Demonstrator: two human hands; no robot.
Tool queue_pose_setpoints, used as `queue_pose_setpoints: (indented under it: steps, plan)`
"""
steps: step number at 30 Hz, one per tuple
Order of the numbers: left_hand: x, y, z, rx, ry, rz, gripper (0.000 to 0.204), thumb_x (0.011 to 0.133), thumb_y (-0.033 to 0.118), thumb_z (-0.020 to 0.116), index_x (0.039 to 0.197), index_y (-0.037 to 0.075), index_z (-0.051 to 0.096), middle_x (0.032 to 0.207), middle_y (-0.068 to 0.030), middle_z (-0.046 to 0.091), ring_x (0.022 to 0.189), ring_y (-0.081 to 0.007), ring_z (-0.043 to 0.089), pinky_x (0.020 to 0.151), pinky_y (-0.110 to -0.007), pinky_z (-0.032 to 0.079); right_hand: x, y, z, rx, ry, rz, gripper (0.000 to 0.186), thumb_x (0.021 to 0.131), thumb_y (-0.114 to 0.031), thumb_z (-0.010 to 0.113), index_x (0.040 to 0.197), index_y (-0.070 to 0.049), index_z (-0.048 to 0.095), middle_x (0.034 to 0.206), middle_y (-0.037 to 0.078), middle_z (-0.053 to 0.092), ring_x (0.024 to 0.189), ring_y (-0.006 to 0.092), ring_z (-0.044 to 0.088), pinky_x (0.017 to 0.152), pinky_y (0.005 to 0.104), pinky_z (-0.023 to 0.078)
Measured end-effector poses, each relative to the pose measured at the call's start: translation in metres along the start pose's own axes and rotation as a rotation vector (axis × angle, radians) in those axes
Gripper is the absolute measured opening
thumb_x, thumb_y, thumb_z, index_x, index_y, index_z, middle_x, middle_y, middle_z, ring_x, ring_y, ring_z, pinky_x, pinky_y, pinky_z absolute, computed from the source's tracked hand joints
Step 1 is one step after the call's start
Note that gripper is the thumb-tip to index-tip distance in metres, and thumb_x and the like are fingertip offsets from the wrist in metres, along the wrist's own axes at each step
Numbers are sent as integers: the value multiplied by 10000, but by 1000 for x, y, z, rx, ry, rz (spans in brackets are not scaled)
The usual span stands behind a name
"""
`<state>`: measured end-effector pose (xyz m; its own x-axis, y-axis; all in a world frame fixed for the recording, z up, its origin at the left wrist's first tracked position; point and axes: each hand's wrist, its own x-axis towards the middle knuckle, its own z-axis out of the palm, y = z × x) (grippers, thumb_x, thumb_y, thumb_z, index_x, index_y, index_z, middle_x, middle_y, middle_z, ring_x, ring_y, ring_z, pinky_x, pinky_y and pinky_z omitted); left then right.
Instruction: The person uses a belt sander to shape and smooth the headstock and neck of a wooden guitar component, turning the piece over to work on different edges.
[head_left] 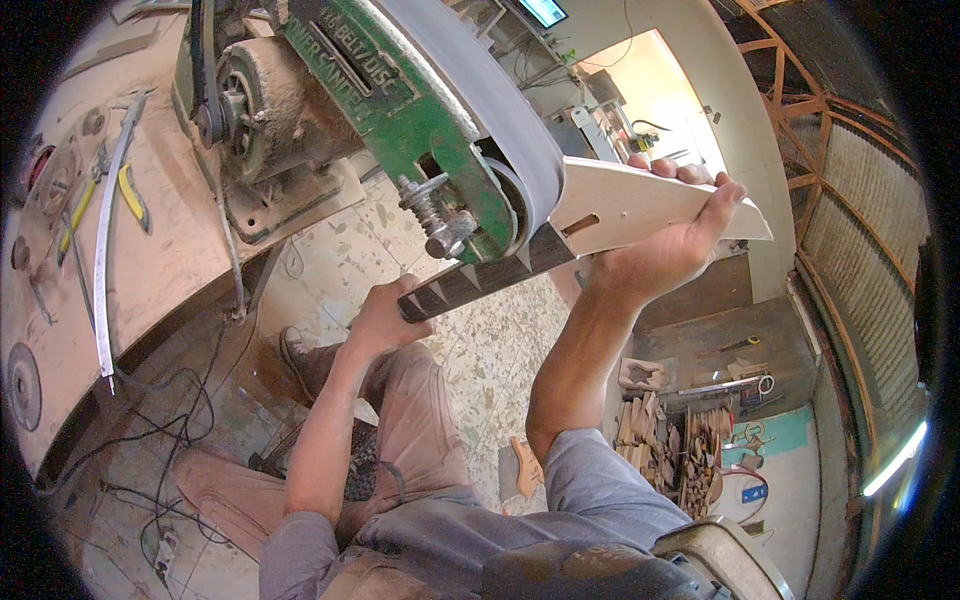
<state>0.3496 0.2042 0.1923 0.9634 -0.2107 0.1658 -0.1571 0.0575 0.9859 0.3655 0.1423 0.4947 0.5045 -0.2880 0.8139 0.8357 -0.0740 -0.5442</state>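
Note:
An unfinished electric guitar is held up across the front of a green belt sander (410, 120). Its pale angular body (640, 205) has a slot cut in it, and its dark fretboard (490, 275) carries light pointed inlays. Fingers wrapped round, my left hand (380, 315) grips the far end of the neck on the left. My right hand (685, 235) clasps the body, thumb on the near edge and fingers over the far edge. Where body and neck meet, the guitar lies against the rounded end of the grey sanding belt (520, 130); the exact contact is hidden.
A dusty workbench (170, 250) on the left bears the sander's motor (285, 105), yellow-handled pliers (130, 195) and a metal ruler (103, 270). Black cables (190, 400) trail over the floor below. Stacked wood pieces (680, 440) stand at the lower right.

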Motion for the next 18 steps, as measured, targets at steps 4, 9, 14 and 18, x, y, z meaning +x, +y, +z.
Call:
queue_pose_setpoints:
  steps: [4, 9, 14, 18]
  plan:
    - [2, -8, 6, -61, -6, 14, 505, 603, 172, 779, 1047, -16, 629, 861, -206, 681, 831, -324, 671, 789, -366, 512, -1, 2, 0, 26, 67, -34, 300, 998, -336, 561, 1103, -100, 410, 795, 79, 570, 669, 207, 640, 565, 401, 609]
    - [4, -18, 16, -116, -23, 78, 522, 640, 180, 785, 1108, -5, 649, 885, -203, 691, 865, -332, 674, 815, -387, 514, -1, 0, -6, 26, 66, 15, 321, 997, -366, 563, 1097, -98, 417, 780, 72, 555, 677, 201, 627, 580, 411, 596]
    - [-24, 16, 24, 266, 138, 15, 371, 709, 215, 795, 1001, 7, 697, 894, -196, 695, 899, -376, 651, 825, -453, 500, 26, 11, -58, 303, 27, 268, 426, 987, -509, 530, 1091, -104, 446, 803, 29, 525, 683, 154, 575, 613, 334, 551]
    - [-51, 35, 35, 502, 349, 246, 249, 733, 129, 767, 952, 37, 691, 846, -160, 668, 822, -365, 625, 769, -461, 479, 58, 32, -108, 515, 15, 423, 526, 955, -610, 512, 1087, -104, 459, 827, 6, 516, 669, 117, 544, 606, 276, 518]
